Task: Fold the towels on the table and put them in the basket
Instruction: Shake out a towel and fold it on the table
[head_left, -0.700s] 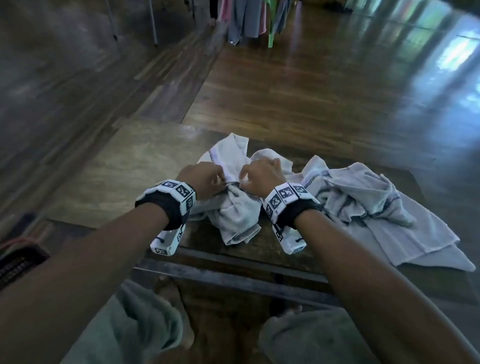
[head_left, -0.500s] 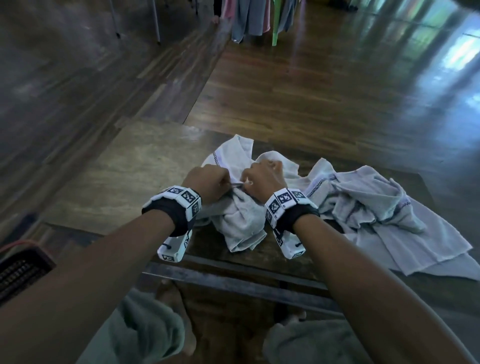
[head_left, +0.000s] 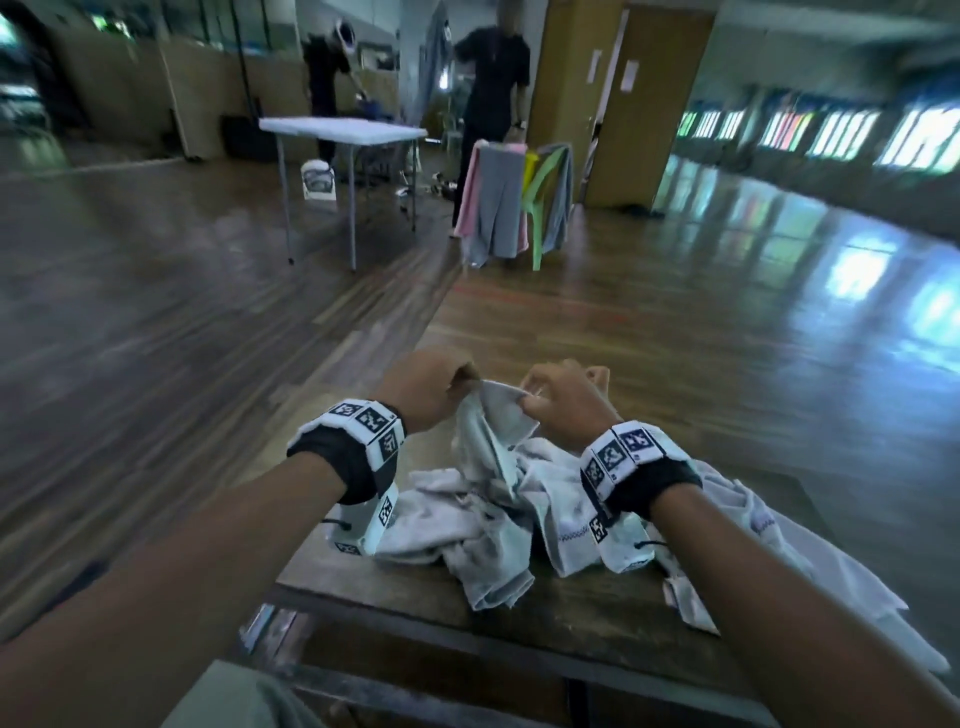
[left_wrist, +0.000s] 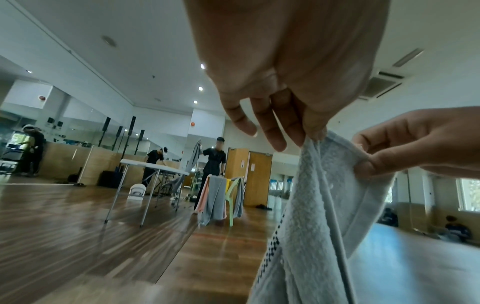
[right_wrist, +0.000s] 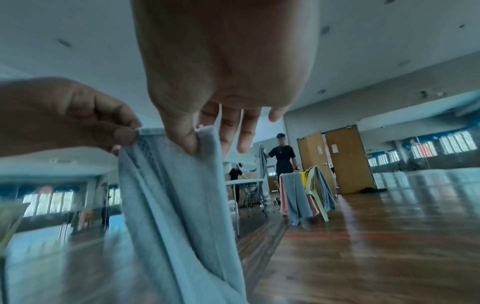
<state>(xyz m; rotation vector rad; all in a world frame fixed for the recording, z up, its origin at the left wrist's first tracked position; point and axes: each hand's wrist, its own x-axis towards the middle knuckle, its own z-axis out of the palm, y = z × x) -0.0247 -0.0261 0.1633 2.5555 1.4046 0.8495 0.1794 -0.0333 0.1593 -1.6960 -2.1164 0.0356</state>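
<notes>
A pale grey towel (head_left: 496, 423) hangs by its top edge over the low wooden table (head_left: 415, 590). My left hand (head_left: 467, 378) pinches one end of that edge between thumb and finger, and my right hand (head_left: 525, 402) pinches the other end a short way off. The left wrist view shows the towel (left_wrist: 324, 195) drooping from my left hand (left_wrist: 313, 131), with the right hand (left_wrist: 369, 162) beside it. The right wrist view shows the towel (right_wrist: 176, 195) under my right hand (right_wrist: 193, 142). More crumpled towels (head_left: 457, 512) lie under it. No basket is in view.
Further towels (head_left: 779, 540) spread over the table's right side. Across the wooden floor stand a white folding table (head_left: 343, 130) and a green chair (head_left: 543, 192) draped with cloths. Two people (head_left: 493, 78) stand behind them.
Both hands have lifted the towel's edge up off the pile and moved slightly apart, so the edge stretches between them. The head view has tilted up to take in the room.
</notes>
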